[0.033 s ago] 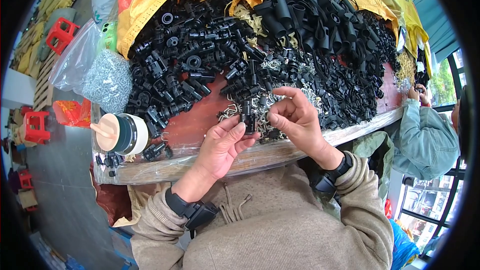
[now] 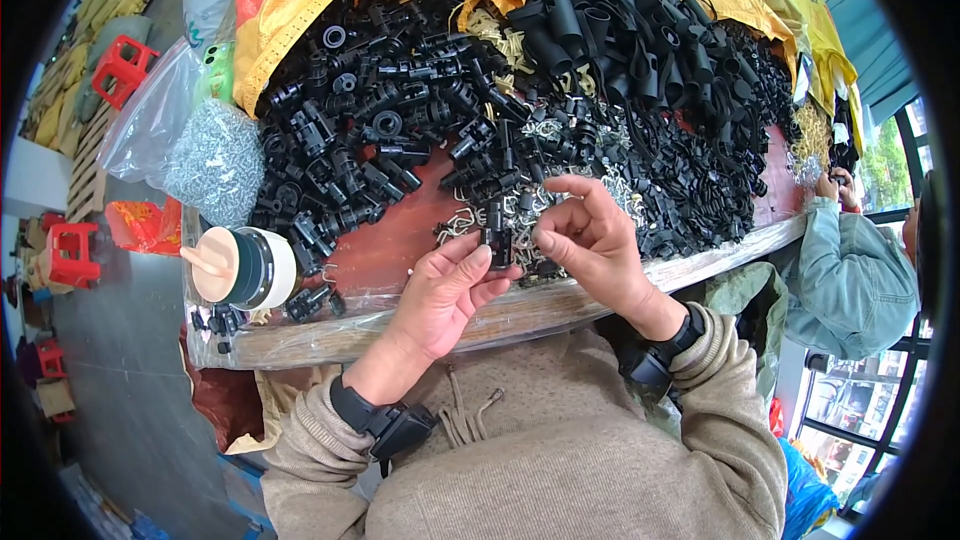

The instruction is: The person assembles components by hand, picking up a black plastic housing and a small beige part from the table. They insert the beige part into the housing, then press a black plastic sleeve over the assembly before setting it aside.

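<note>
My left hand [image 2: 447, 285] grips a small black plastic fitting [image 2: 494, 233] between thumb and fingers, upright above the near edge of the table. Just right of it, apart from the fitting, is my right hand [image 2: 598, 250]. Its thumb comes up against a curled finger while the forefinger arches above; whatever may be pinched there is too small to make out. Behind both hands lie loose pale bent metal clips [image 2: 610, 180], mixed with small black pieces. A large heap of similar black fittings [image 2: 320, 130] spreads over the table on the left.
Black tubes [image 2: 600, 25] are piled at the back, with small black pieces [image 2: 690, 180] to the right. A lidded cup [image 2: 240, 268] stands on the left corner of the red tabletop [image 2: 385, 240], by a bag of screws [image 2: 213, 162]. Another person [image 2: 845, 265] works at far right.
</note>
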Available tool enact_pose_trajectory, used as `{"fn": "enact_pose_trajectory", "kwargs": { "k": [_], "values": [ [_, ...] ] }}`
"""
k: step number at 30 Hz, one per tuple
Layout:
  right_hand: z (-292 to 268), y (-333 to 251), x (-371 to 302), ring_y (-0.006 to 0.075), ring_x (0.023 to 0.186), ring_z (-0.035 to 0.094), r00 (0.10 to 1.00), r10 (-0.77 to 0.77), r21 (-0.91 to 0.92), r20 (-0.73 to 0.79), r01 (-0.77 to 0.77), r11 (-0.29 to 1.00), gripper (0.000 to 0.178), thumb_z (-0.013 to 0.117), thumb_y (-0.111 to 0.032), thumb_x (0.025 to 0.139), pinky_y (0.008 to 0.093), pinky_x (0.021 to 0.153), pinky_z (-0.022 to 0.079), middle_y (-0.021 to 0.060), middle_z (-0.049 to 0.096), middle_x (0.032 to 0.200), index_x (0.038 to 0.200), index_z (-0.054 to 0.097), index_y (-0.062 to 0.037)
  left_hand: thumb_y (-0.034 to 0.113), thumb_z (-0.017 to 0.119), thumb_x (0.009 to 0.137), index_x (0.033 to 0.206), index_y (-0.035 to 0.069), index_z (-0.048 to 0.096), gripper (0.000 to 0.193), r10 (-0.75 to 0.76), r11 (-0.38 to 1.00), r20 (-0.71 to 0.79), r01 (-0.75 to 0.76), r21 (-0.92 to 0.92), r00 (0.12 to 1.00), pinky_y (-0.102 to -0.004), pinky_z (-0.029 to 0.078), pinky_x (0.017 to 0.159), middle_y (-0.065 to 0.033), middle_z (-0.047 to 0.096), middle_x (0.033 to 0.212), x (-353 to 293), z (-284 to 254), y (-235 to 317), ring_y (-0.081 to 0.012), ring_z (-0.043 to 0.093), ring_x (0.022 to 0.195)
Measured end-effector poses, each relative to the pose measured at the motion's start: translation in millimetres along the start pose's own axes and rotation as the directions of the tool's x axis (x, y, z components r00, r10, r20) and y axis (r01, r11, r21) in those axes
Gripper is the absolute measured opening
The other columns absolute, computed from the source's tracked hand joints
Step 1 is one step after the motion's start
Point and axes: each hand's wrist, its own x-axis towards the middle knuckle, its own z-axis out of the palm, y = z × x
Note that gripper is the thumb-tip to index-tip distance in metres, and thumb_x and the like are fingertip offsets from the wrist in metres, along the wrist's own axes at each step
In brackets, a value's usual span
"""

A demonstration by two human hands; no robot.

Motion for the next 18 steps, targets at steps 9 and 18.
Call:
{"fn": "enact_pose_trajectory", "kwargs": {
  "k": [9, 18],
  "values": [
    [10.2, -11.1, -1.3, 0.0102, 0.066, 0.056, 0.909, -0.365, -0.478, 0.204, 0.417, 0.773, 0.053, 0.062, 0.005, 0.072, 0.021, 0.062, 0.045, 0.0055, 0.058, 0.072, 0.119, 0.037, 0.001, 0.016, 0.054, 0.084, 0.105, 0.003, 0.054, 0.025, -0.09, 0.996, 0.038, 0.091, -0.023, 0.995, -0.0224, 0.05, 0.068, -0.0067, 0.06, 0.095, -4.2, 3.6, -0.6, -0.0162, 0.061, 0.082],
    [9.8, -5.8, -2.5, 0.015, 0.063, 0.057, 0.847, -0.458, -0.536, 0.27, 0.528, 0.659, 0.056, 0.063, 0.007, 0.068, 0.0244, 0.058, 0.045, 0.0065, 0.058, 0.07, 0.118, 0.039, 0.002, 0.014, 0.055, 0.084, 0.106, 0.003, 0.055, 0.025, -0.076, 0.996, 0.036, 0.077, -0.037, 0.996, -0.0227, 0.05, 0.068, -0.0057, 0.061, 0.095, -4.4, 2.7, -2.7, -0.0146, 0.06, 0.081]
  ]
}}
